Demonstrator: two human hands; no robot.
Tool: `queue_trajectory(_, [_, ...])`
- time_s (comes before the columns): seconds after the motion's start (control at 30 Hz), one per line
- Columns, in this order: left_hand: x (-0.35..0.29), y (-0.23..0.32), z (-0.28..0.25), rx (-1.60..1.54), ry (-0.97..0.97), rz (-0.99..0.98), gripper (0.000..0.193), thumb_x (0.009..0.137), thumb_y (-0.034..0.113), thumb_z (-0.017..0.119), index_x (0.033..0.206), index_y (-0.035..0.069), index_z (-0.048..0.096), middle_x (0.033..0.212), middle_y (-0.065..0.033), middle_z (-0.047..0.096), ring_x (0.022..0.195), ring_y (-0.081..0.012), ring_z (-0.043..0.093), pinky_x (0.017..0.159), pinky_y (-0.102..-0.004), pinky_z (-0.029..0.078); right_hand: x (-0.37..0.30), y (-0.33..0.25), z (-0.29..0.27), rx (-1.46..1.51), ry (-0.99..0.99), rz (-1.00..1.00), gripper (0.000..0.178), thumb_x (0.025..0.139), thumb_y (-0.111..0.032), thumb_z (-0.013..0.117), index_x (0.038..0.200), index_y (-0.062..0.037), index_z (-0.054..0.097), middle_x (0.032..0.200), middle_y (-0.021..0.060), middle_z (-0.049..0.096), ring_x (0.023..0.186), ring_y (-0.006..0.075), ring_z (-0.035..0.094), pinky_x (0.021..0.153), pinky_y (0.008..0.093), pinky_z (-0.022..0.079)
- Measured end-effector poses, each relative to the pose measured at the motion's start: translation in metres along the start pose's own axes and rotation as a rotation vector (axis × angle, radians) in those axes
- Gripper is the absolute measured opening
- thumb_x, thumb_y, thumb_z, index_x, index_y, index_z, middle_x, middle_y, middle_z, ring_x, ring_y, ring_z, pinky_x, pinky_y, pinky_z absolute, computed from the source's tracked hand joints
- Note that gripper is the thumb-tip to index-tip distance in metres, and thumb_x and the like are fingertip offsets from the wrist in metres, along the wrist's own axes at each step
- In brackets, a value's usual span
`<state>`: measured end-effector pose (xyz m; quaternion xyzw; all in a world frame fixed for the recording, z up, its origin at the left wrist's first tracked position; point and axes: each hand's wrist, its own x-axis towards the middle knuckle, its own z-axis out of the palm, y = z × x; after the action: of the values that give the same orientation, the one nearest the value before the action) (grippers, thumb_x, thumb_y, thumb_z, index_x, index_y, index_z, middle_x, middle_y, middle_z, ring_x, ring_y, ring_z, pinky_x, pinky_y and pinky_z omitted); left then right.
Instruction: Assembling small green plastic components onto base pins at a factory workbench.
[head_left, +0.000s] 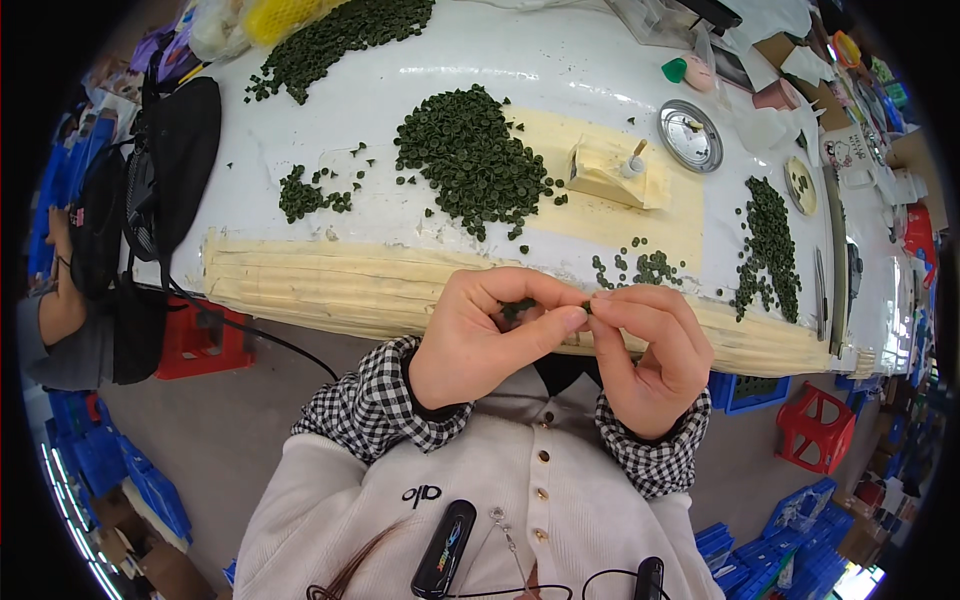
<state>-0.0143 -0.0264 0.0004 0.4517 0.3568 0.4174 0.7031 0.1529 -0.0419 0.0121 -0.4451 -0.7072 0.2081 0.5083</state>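
My left hand point(492, 335) and my right hand point(655, 345) meet fingertip to fingertip just over the table's taped front edge. Pinched between them is a small dark green part point(587, 308), mostly covered by the fingers. More dark green shows inside the curl of my left fingers, its shape partly hidden. Beyond my hands lies a big heap of small round dark green parts point(470, 160). A looser scatter of green discs point(655, 268) is just past my right hand.
A tape-covered block point(620, 178) with a small upright peg stands mid-table. Further green heaps lie at the far left point(330, 45), left point(310, 195) and right point(768, 245). Near the right side are a round metal lid point(690, 136) and tweezers point(820, 295). A black bag point(185, 165) hangs at left.
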Motion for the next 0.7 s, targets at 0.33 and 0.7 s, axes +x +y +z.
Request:
queue_trajectory(0.33, [0.0001, 0.0021, 0.0022, 0.031, -0.021, 0.02, 0.01, 0.082, 0.005, 0.063, 0.089, -0.002, 0.063, 0.073, 0.0042, 0.058, 0.061, 0.0016, 0.042, 0.052, -0.0143, 0.033, -0.0008, 0.0019, -0.0018, 0.221, -0.048, 0.177, 0.013, 0.074, 0.008, 0.061, 0.086, 0.0032, 0.061, 0.081, 0.0123, 0.062, 0.072, 0.0209, 0.059, 0.066, 0.0277, 0.047])
queue_trajectory(0.7, [0.0, -0.0003, 0.0025, 0.01, 0.008, 0.037, 0.012, 0.083, 0.005, 0.063, 0.091, -0.003, 0.064, 0.077, 0.001, 0.061, 0.064, 0.0008, 0.046, 0.054, -0.014, 0.037, -0.0001, 0.0, -0.0025, 0.07, -0.031, 0.068, 0.018, 0.071, 0.009, 0.066, 0.086, 0.0008, 0.062, 0.086, 0.0126, 0.061, 0.078, 0.0206, 0.063, 0.068, 0.0264, 0.05])
